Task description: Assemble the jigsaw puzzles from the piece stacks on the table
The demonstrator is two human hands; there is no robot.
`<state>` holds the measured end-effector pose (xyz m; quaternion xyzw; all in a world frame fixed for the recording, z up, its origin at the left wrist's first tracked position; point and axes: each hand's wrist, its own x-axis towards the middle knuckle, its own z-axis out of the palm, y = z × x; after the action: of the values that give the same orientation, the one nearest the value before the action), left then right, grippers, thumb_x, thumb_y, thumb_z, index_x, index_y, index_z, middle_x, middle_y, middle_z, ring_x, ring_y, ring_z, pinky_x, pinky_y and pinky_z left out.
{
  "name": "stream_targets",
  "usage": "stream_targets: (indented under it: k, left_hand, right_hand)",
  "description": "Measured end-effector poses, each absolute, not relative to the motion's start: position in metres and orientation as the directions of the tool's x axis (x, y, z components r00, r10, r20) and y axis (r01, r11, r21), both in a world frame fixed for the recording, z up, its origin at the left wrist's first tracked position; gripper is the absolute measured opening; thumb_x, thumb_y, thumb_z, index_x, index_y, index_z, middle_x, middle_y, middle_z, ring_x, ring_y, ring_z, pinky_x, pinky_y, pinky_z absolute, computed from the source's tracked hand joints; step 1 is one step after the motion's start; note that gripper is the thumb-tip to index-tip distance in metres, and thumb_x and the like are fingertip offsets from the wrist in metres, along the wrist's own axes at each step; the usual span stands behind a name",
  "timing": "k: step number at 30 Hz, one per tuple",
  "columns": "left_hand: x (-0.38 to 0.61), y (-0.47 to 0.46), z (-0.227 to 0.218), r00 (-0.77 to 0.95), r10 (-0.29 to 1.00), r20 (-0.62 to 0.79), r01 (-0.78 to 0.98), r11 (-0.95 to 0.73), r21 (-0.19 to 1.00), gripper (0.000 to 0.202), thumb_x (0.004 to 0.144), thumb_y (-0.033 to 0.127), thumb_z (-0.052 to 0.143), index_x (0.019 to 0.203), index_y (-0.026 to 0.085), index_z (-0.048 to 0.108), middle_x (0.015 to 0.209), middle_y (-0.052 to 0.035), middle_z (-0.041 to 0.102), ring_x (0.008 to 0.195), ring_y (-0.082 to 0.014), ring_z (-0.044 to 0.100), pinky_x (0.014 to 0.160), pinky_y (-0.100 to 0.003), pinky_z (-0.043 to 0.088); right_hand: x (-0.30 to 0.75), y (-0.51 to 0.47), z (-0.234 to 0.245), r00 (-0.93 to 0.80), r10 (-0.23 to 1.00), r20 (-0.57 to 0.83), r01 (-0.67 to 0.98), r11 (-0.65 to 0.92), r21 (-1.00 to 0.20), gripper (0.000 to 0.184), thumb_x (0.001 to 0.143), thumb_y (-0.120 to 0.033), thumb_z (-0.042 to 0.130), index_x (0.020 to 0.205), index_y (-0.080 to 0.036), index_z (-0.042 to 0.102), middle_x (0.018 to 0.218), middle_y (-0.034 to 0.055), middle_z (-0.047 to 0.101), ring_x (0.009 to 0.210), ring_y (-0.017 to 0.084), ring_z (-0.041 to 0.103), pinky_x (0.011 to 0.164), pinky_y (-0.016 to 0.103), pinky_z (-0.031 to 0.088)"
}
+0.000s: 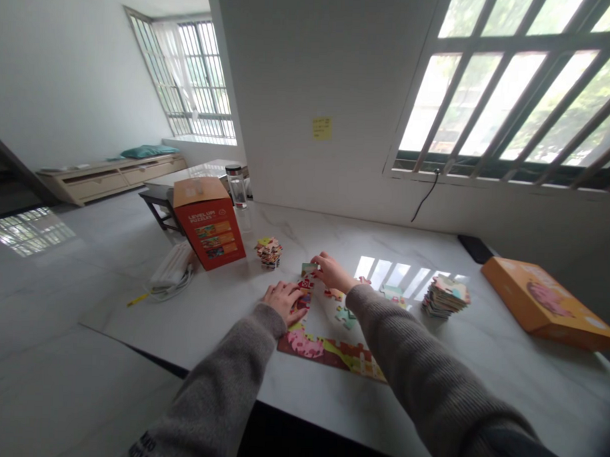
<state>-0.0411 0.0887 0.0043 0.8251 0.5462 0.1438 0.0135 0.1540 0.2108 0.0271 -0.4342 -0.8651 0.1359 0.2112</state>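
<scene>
A partly joined jigsaw puzzle (348, 355) lies on the white marbled table, forming an L along its left and near edges. My left hand (286, 302) rests flat with fingers spread on its left side. Farther up that side, my right hand (332, 271) pinches a pale green puzzle piece (309, 269) at the top of the red column. Loose pieces lie inside the L, among them a green piece (346, 316). Another pale piece (393, 293) lies right of my right wrist. My right forearm covers part of the puzzle.
Stacks of puzzle pieces stand at the left (269, 252) and the right (446, 297). A red puzzle box (209, 228), a white power strip (171, 267) and a glass bottle (237, 187) are on the left. An orange box (547, 300) and a black phone-like object (475, 249) lie right.
</scene>
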Motion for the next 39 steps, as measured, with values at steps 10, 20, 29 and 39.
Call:
stream_targets:
  k: [10,20,29,39]
  left_hand:
    - [-0.039,0.086,0.010,0.354,0.914,0.197,0.908,-0.386,0.160,0.041,0.086,0.049,0.065,0.121,0.027,0.064,0.131,-0.0069,0.062,0.116,-0.0320,0.050,0.094,-0.047,0.039]
    - [-0.046,0.099,-0.011,0.468,0.828,0.307,0.813,-0.540,0.217,0.037,0.085,0.037,0.064,0.118,0.020,0.060,0.154,-0.0116,0.044,0.145,-0.0281,0.035,0.117,-0.045,0.034]
    - [-0.045,0.103,-0.020,0.415,0.863,0.287,0.833,-0.488,0.260,0.038,0.082,0.034,0.065,0.117,0.020,0.059,0.148,-0.0138,0.052,0.138,-0.0287,0.047,0.117,-0.048,0.034]
    - [-0.044,0.102,-0.019,0.421,0.860,0.290,0.831,-0.494,0.257,0.036,0.083,0.033,0.065,0.116,0.020,0.060,0.148,-0.0134,0.052,0.138,-0.0284,0.046,0.118,-0.048,0.032]
  right_hand:
    - [0.140,0.220,0.014,-0.391,0.913,0.117,0.710,0.380,-0.593,0.024,0.091,-0.016,0.056,0.106,-0.016,0.075,0.080,0.0024,0.073,0.068,0.012,0.060,0.062,0.020,0.044]
    - [0.146,0.211,0.016,-0.391,0.914,0.110,0.786,0.394,-0.476,0.024,0.089,-0.029,0.063,0.109,-0.020,0.073,0.103,0.0074,0.069,0.087,0.018,0.064,0.083,0.027,0.046]
    - [0.144,0.202,0.016,-0.460,0.877,0.139,0.785,0.475,-0.398,0.035,0.085,-0.035,0.072,0.117,-0.020,0.069,0.110,0.0077,0.062,0.096,0.019,0.062,0.088,0.029,0.044]
    - [0.136,0.202,0.007,-0.454,0.872,0.186,0.784,0.489,-0.383,0.030,0.092,-0.035,0.066,0.118,-0.020,0.067,0.112,0.0091,0.060,0.094,0.020,0.063,0.088,0.031,0.045]
